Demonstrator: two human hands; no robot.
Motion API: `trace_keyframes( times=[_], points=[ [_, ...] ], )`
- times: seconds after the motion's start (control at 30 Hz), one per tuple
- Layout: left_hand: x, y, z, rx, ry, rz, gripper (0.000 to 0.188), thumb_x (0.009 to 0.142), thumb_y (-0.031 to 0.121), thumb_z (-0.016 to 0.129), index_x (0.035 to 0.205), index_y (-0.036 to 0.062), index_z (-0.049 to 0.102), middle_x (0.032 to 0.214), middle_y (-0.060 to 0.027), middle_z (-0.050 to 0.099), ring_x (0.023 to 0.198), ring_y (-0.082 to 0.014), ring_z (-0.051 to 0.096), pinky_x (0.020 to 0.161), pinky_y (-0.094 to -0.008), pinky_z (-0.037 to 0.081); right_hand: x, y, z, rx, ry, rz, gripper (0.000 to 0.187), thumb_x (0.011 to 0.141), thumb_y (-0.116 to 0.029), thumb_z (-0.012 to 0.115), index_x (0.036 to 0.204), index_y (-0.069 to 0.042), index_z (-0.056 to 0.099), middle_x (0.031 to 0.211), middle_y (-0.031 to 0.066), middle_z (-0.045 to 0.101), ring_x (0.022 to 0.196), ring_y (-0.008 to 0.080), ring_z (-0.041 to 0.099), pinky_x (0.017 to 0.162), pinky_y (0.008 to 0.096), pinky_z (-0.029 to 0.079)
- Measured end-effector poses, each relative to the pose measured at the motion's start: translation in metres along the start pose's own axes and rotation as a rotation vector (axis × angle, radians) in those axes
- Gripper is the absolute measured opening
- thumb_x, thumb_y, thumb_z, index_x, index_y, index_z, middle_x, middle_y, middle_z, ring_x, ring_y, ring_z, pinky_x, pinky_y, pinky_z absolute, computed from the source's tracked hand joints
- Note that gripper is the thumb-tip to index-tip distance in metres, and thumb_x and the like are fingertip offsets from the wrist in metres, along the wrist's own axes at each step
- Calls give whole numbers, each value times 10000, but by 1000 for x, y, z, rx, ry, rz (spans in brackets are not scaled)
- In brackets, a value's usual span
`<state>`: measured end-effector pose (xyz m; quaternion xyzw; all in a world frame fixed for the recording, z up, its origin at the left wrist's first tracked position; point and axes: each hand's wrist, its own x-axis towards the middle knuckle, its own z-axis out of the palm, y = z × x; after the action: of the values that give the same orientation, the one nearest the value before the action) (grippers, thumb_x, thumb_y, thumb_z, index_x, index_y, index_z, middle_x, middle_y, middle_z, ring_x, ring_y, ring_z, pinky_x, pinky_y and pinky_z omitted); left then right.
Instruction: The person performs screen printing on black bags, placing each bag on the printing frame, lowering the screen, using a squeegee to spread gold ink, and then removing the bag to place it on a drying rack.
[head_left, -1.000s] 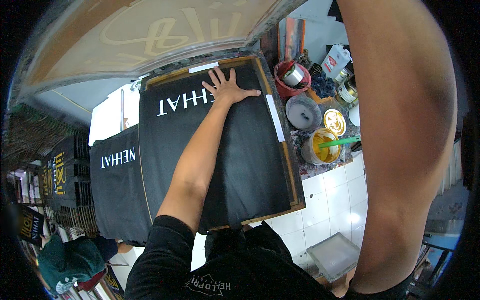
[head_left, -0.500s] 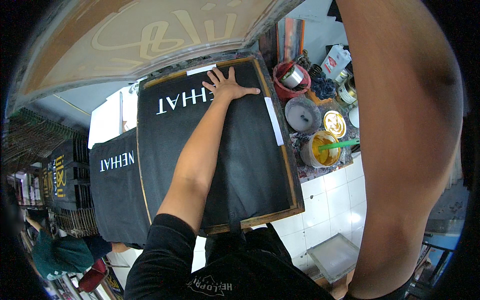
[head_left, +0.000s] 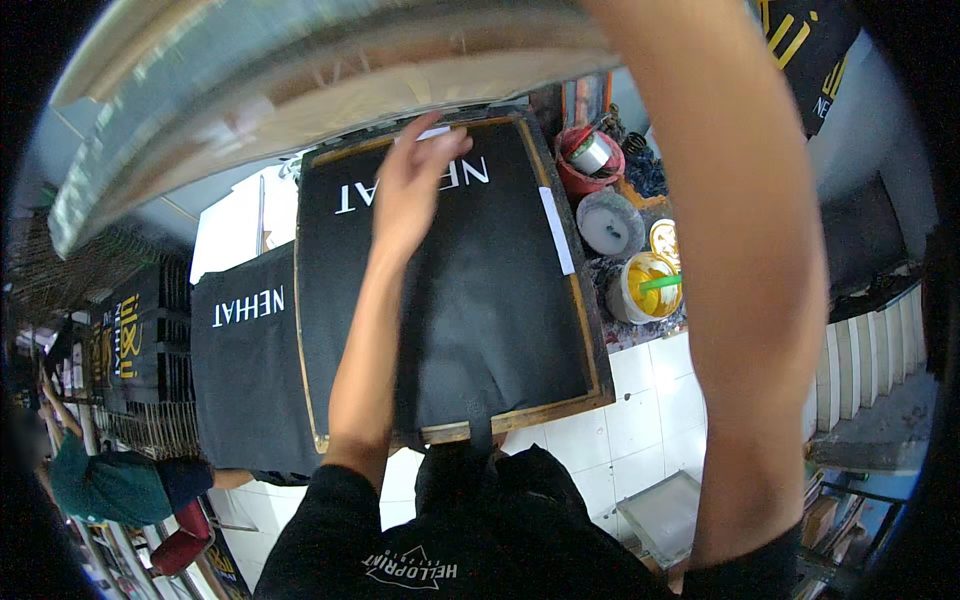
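A black fabric bag (head_left: 440, 300) with white printed lettering lies spread on a wood-edged board (head_left: 606, 375). Over the far part of the bag, by the lettering, my left hand (head_left: 412, 180) is lifted off the cloth, holding nothing, its fingers loosely apart and blurred. My right arm stretches up past the top edge, so the right hand is out of sight. A large printing screen (head_left: 300, 70) hangs tilted above the far end of the board, seen nearly edge-on and smeared by motion. White tape strips (head_left: 556, 230) line the board.
A second black bag (head_left: 245, 370) lies left of the board. At right stand a tub of yellow ink (head_left: 640, 290) with a green-handled tool, a translucent tub (head_left: 608, 225) and a red bucket (head_left: 588, 160). Another person (head_left: 110, 485) is at far left, near racks of printed bags (head_left: 140, 340).
My left hand has risen from lying flat on the bag and shifted left. The screen has tilted, its underside design now mostly out of view. My right arm has moved, and the view has shifted slightly.
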<state>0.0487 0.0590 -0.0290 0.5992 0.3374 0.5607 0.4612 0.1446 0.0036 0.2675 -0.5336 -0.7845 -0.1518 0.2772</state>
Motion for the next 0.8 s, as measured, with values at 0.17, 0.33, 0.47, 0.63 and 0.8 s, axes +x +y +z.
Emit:
trace_keyframes(
  times=[0.17, 0.33, 0.47, 0.63, 0.8],
  points=[
    [-207, 70, -107, -307, 208, 104, 488, 1008, 431, 535, 1053, -44, 640, 973, -248, 727, 862, -335, 717, 968, -461, 514, -139, -20, 84, 115, 146, -132, 256, 738, -146, 786, 962, -59, 698, 882, 132, 708, 796, 328, 687, 714, 426, 531],
    [-331, 56, -101, -261, 182, -579, 352, 997, 271, 605, 1021, -75, 661, 886, -207, 746, 724, -235, 728, 731, -372, 592, -274, -35, 131, 258, -152, -35, 341, 672, -128, 783, 965, -71, 620, 893, 114, 683, 843, 316, 671, 742, 443, 522],
    [-353, 24, -92, -363, 255, -778, 291, 979, 212, 630, 1038, -71, 664, 943, -210, 748, 788, -215, 736, 761, -309, 579, -319, -35, 183, 159, -304, -118, 320, 702, -166, 785, 956, -74, 613, 879, 116, 677, 838, 321, 670, 725, 436, 518],
    [-355, 18, -100, -389, 226, -900, 286, 947, 195, 624, 1065, -64, 649, 984, -215, 745, 830, -232, 741, 761, -323, 580, -293, -28, 181, 287, -359, -73, 313, 747, -258, 802, 886, -69, 594, 820, 120, 670, 807, 322, 673, 680, 451, 508],
    [-352, 18, -103, -426, 202, -911, 299, 920, 145, 601, 1119, -76, 628, 1031, -229, 732, 853, -248, 742, 773, -326, 591, -307, -41, 162, 270, -580, -89, 347, 730, -272, 816, 868, -60, 579, 786, 115, 652, 780, 318, 671, 652, 440, 508]
  ],
)
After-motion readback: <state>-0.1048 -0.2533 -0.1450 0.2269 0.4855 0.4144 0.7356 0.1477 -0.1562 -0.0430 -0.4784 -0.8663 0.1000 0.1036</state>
